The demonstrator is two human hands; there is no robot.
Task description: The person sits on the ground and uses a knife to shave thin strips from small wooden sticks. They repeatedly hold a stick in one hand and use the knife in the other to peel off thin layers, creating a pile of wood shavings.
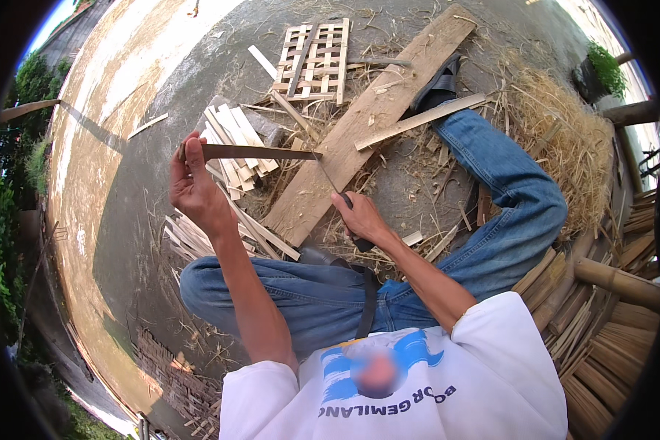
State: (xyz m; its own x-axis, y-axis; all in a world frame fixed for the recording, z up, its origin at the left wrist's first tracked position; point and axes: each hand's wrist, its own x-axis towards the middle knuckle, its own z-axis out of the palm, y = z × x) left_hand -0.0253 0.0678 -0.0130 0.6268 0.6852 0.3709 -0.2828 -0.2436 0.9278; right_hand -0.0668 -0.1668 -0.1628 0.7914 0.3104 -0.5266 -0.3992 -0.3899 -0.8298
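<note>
My left hand [196,180] pinches one end of a flat dark brown bamboo strip [260,152], raised on the left. The strip runs rightward to the blade of a knife [328,173], which meets or crosses its far end; whether it cuts in, I cannot tell. My right hand [363,218] is closed around the knife's black handle. Beneath the blade lies a long wooden plank [389,99], slanting from near my lap to the far right. Left of it is a pile of pale split bamboo strips [235,136].
A woven bamboo lattice [323,62] lies beyond the pile. A loose pale slat [418,121] rests across the plank and by my foot. Curly shavings [565,147] heap up on the right. Bundled bamboo [616,352] stands at the lower right, and a woven piece [176,381] lies lower left.
</note>
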